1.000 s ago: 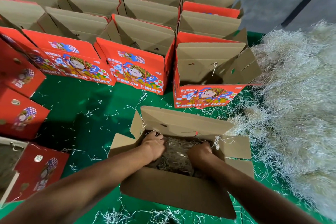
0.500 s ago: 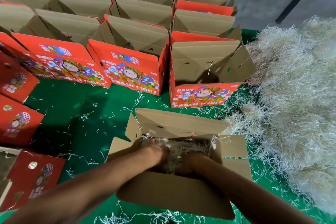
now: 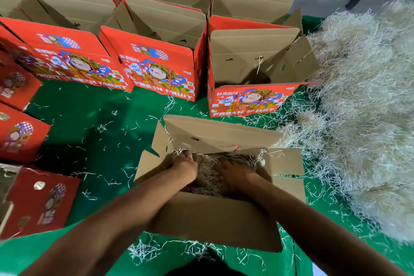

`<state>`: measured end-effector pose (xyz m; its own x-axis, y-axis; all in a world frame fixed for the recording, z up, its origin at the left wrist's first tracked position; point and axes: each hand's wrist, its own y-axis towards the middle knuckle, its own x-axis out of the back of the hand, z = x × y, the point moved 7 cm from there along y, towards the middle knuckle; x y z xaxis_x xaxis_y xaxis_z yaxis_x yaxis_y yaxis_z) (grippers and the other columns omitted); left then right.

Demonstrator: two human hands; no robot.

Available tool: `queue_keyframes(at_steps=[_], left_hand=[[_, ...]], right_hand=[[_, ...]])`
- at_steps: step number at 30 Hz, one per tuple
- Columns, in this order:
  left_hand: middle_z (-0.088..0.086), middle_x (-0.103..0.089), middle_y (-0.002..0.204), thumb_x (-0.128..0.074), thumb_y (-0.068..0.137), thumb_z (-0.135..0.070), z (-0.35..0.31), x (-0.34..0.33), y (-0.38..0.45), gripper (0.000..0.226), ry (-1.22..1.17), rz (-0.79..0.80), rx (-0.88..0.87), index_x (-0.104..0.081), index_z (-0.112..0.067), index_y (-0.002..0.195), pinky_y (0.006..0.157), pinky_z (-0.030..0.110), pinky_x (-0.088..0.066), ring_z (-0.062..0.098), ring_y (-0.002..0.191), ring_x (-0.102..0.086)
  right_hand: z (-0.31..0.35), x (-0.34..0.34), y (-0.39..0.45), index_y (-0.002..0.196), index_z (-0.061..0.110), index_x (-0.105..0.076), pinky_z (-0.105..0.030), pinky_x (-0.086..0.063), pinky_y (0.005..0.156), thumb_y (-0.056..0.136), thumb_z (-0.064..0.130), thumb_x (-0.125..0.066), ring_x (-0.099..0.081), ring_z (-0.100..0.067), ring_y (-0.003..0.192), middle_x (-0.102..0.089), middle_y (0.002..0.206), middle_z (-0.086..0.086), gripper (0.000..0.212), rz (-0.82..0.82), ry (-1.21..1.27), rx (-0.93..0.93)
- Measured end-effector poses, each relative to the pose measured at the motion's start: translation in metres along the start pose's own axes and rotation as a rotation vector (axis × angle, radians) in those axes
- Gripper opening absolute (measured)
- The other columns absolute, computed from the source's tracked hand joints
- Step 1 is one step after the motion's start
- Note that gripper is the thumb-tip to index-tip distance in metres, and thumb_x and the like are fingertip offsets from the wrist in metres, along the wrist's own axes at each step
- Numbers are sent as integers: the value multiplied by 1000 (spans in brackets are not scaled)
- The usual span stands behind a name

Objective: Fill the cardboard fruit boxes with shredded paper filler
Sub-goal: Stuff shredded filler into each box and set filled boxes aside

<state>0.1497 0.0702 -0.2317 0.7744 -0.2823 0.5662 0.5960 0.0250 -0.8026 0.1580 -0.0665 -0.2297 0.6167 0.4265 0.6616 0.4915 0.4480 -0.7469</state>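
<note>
At far left, red printed fruit boxes (image 3: 24, 139) lie along the edge of the green floor covering (image 3: 100, 136), and one near the bottom left (image 3: 6, 177) appears to hold paper already. Beside them, a bare patch of green dotted with stray shreds gives the widest open room in view.

At centre, a person bends over an open cardboard box (image 3: 215, 219), both arms reaching inside. The left hand (image 3: 184, 167) presses into the shredded paper filler (image 3: 207, 172) near the box's left wall, and its fingers are buried, so whether they grasp or lie flat cannot be told. The right hand (image 3: 235, 172) rests on the filler with fingers spread and relaxed, pushing it down. The filler sits well below the rim, so this box looks only partly filled.

Behind stand rows of upright boxes (image 3: 156, 63) with flaps raised, and the nearest one at right (image 3: 253, 67) shows a bare interior, so most of the job seems still ahead.

At right, a large heap of loose filler (image 3: 363, 119) lies just beside the working box, touching its right flap, an easy reach. The raised flaps hem the hands in closely on all sides.
</note>
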Motion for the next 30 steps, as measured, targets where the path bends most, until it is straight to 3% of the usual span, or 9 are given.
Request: queue_keyframes(at_steps=[2, 4, 6, 9, 12, 17, 21, 26, 30], left_hand=[[20, -5, 162, -45, 95, -4, 1, 4, -6, 69, -19, -25, 10, -17, -18, 156, 112, 47, -34, 43, 142, -26], [14, -29, 156, -56, 92, -8, 2, 13, -11, 56, -57, -135, 56, -41, -15, 146, 108, 44, -37, 37, 137, -36], [12, -48, 143, -62, 89, -8, 3, 15, -16, 50, -114, -194, 104, -52, -12, 137, 102, 39, -43, 31, 128, -48], [13, -57, 134, -50, 95, -7, -2, -4, -17, 36, -149, -48, 40, -57, -6, 130, 101, 37, -47, 28, 119, -56], [20, -52, 137, -39, 96, -4, 1, -7, -21, 40, -210, 103, 2, -50, 5, 133, 98, 38, -47, 33, 120, -55], [16, -60, 129, -47, 95, -4, 1, -6, -24, 36, -206, 11, 30, -57, -2, 129, 85, 33, -49, 30, 110, -62], [13, -66, 120, -55, 90, -9, 9, 0, -23, 34, -225, -94, 109, -64, -9, 123, 89, 44, -55, 31, 105, -64], [21, -32, 154, -35, 102, -12, 3, -18, -25, 50, -213, 187, 67, -31, 1, 149, 112, 42, -36, 37, 138, -38], [18, -51, 141, -42, 99, -14, 6, -15, -27, 41, -251, 88, 86, -49, -5, 138, 101, 43, -44, 34, 124, -52]], right_hand=[[2, 5, -4, 148, 22, -41, -40, -46, 96, 87, 46, -68, -46, -33, 134, -35, 156, -8, 71, 4, 35, -20], [7, 20, -5, 124, 17, -63, -31, -45, 76, 91, 29, -66, -62, -29, 113, -63, 125, -9, 35, -168, 75, -49], [9, 28, -9, 114, 18, -66, -32, -42, 74, 94, 20, -58, -63, -29, 105, -66, 114, -8, 22, -285, -49, -119], [-5, -1, -11, 132, 14, -60, -38, -42, 100, 102, 14, -43, -52, -30, 128, -57, 138, -11, 35, -36, -210, -267], [-15, -17, -10, 139, 15, -54, -42, -31, 115, 104, 27, -41, -38, -30, 140, -46, 150, -10, 39, 136, -197, -199], [-10, -6, -16, 135, 14, -57, -40, -40, 108, 102, 22, -48, -47, -29, 133, -53, 143, -10, 35, 139, -303, -201], [-13, 8, -23, 121, 7, -66, -33, -52, 74, 97, 7, -53, -63, -27, 109, -67, 120, -10, 28, -12, -255, -280], [-16, -19, -16, 135, 15, -59, -44, -46, 104, 98, 23, -53, -52, -28, 130, -55, 142, -7, 38, 118, -69, -278], [-20, -12, -16, 130, 14, -61, -39, -50, 98, 97, 20, -54, -56, -29, 124, -59, 135, -7, 35, 101, -5, -333]])
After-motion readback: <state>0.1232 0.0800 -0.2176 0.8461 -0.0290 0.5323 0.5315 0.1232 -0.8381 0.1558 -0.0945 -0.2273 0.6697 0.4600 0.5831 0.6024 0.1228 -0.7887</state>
